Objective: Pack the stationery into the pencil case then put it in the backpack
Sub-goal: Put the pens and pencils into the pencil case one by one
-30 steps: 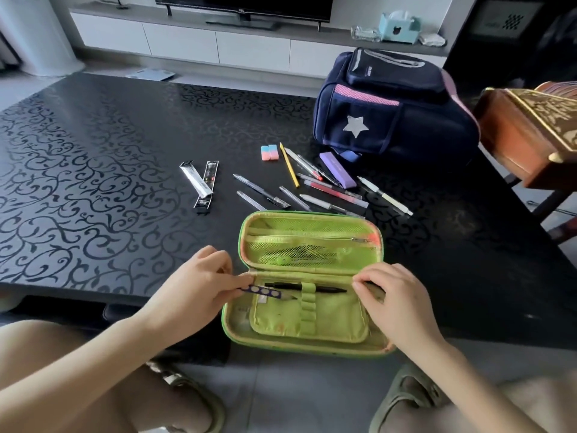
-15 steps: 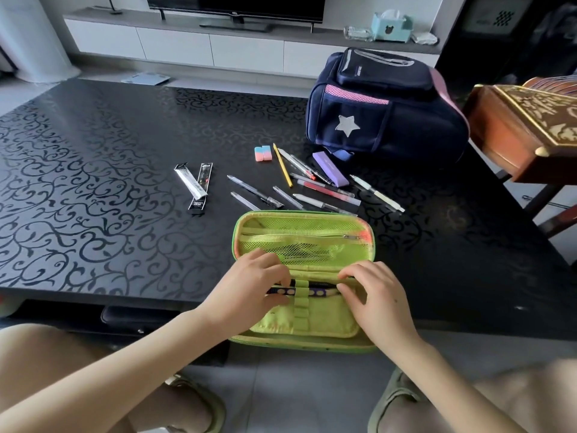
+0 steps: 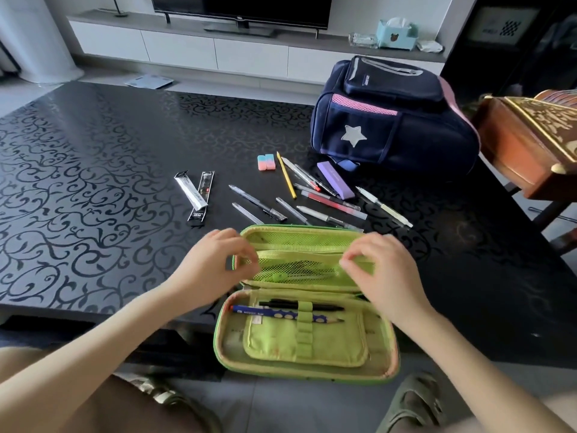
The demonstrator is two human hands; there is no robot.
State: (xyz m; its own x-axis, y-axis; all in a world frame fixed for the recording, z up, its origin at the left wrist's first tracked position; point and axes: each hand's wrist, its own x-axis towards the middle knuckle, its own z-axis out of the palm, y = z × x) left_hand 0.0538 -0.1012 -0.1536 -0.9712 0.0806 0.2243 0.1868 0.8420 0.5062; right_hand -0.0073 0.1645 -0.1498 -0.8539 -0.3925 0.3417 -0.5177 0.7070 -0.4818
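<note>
Black pen [image 3: 301, 304], blue pencil [image 3: 268, 314] looped in pencil case [image 3: 225, 354]; loose pens [image 3: 332, 202] left on table [image 3: 93, 182]. Right hand [image 3: 382, 276] pinches mesh pocket [image 3: 299, 270]; left hand [image 3: 212, 270] curled, hold unclear.

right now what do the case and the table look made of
Case: green woven fabric with mesh pockets, matte, stitched seams showing. Table: hard, glossy black surface with a scroll pattern that reflects light; possibly glass or lacquer.

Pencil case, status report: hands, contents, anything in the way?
Left hand, right hand at lid's mesh pocket, grip blurred. Pencil case open, black pen, blue pencil in loops. Other pens loose on table; nothing blocking.
</note>
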